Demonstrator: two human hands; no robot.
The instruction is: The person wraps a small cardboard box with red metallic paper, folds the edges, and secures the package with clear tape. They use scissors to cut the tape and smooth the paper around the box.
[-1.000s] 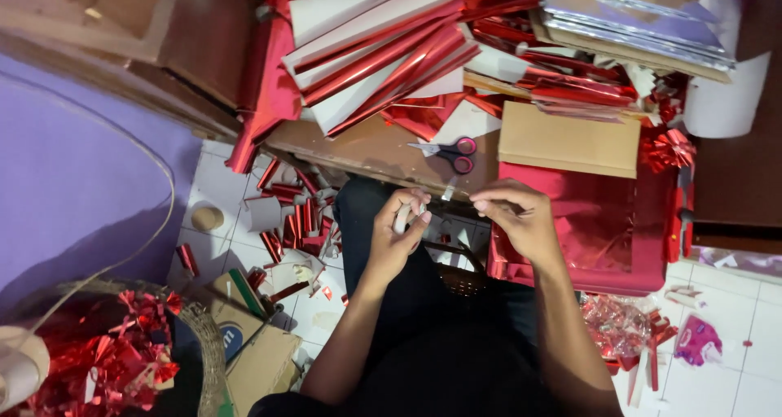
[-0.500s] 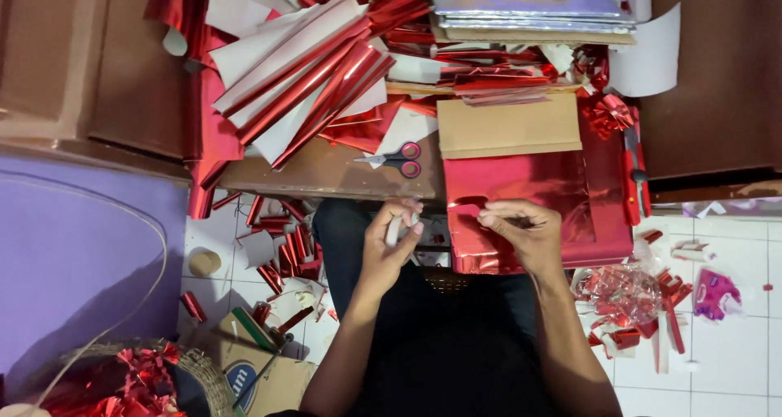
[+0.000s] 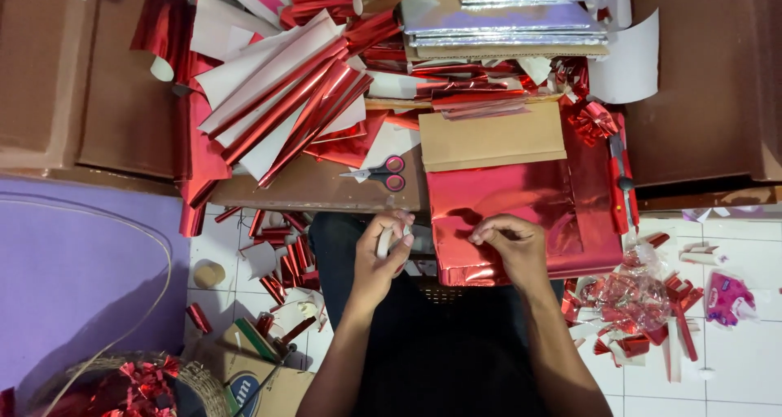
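Note:
My left hand [image 3: 383, 258] is closed around a small white roll of tape [image 3: 384, 239], held just below the board's near edge. My right hand [image 3: 507, 246] pinches something thin, which I cannot make out, at the near edge of a box wrapped in shiny red foil [image 3: 513, 213]. The two hands are about a hand's width apart. The red box lies on my lap and against the brown board [image 3: 318, 185]. A flat brown cardboard piece [image 3: 492, 136] rests on the box's far end.
Red-handled scissors [image 3: 381, 173] lie on the board. Rolled red foil sheets [image 3: 285, 99] pile up behind, next to a silver foil stack [image 3: 501, 18]. A red cutter [image 3: 621, 185] and a red bow [image 3: 593, 122] sit right. Foil scraps [image 3: 643, 299] litter the tiled floor; a basket [image 3: 155, 384] stands lower left.
The view has shifted, so the table pile sits lower in frame. My right hand has moved rightward along the red box's near edge, away from my left hand with the tape roll.

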